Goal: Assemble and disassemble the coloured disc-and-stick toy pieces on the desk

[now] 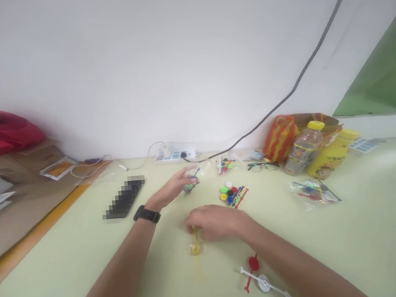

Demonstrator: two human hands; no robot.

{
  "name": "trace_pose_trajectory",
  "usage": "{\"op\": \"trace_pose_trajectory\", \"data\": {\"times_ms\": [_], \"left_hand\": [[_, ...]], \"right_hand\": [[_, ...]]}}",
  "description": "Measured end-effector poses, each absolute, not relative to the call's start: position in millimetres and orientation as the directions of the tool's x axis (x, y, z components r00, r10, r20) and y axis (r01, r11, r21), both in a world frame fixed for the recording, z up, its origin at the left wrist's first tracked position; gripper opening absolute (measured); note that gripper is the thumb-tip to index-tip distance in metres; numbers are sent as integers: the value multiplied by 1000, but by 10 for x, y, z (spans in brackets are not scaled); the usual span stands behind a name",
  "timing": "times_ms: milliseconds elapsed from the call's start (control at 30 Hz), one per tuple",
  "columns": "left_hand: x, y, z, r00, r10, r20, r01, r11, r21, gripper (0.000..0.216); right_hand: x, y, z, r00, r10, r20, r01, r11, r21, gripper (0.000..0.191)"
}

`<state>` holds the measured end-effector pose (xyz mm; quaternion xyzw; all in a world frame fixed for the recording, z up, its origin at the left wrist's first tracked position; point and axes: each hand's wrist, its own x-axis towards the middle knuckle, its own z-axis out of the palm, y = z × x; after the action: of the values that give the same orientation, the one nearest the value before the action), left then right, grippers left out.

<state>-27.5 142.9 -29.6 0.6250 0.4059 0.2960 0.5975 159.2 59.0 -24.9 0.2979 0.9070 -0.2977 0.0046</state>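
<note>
Grip of right hand (215, 222) pinches thin yellow plastic stick (195, 241); left hand (172, 186) clasps blue-green rod (193, 178).

The left forearm (125, 268) and the right forearm (296, 269) come in bare from the lower edge and converge toward the middle. The left hand (174, 185) is stretched farther forward, its fingers gathered to a pinch at the tips. The right hand (216, 222) sits nearer, knuckles up, fingers curled under and drawn together. The two hands are near each other but apart.
</note>
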Motion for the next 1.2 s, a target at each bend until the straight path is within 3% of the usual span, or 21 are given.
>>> {"op": "trace_pose_trajectory", "data": {"times_ms": [100, 233, 400, 600, 733, 833, 967, 1100, 1200], "left_hand": [[-291, 1436, -330, 458, 873, -170, 76, 152, 985, 61], [-302, 1461, -369, 428, 873, -235, -22, 270, 963, 60], [-275, 1510, -381, 398, 868, -298, -188, 395, 899, 57], [-210, 1496, -384, 396, 888, -235, -367, 388, 846, 22], [-169, 1458, -462, 408, 865, -290, -331, 437, 836, 34], [-128, 1385, -513, 487, 832, -267, -271, 434, 859, 45], [-64, 1183, -481, 563, 797, -218, -300, 443, 845, 35], [7, 916, -467, 561, 799, -216, -225, 399, 889, 68], [74, 756, -571, 480, 856, -191, -120, 280, 953, 72]], "right_hand": [[1550, 550, -248, -862, 475, -176, 488, 687, -538, 36], [1486, 518, -316, -894, 421, -155, 432, 716, -548, 22], [1474, 514, -297, -870, 480, -115, 456, 691, -561, 16], [1651, 565, -6, -827, 558, -65, 381, 473, -794, 22], [1870, 627, 233, -783, 619, 56, 209, 347, -914, 25], [2071, 642, 409, -711, 692, 125, 107, 282, -954, 42], [2368, 612, 597, -505, 842, 190, 76, 263, -962, 60], [2568, 586, 666, -294, 922, 250, 159, 306, -939, 43], [2588, 595, 633, -218, 938, 268, 212, 314, -926, 39]]}}
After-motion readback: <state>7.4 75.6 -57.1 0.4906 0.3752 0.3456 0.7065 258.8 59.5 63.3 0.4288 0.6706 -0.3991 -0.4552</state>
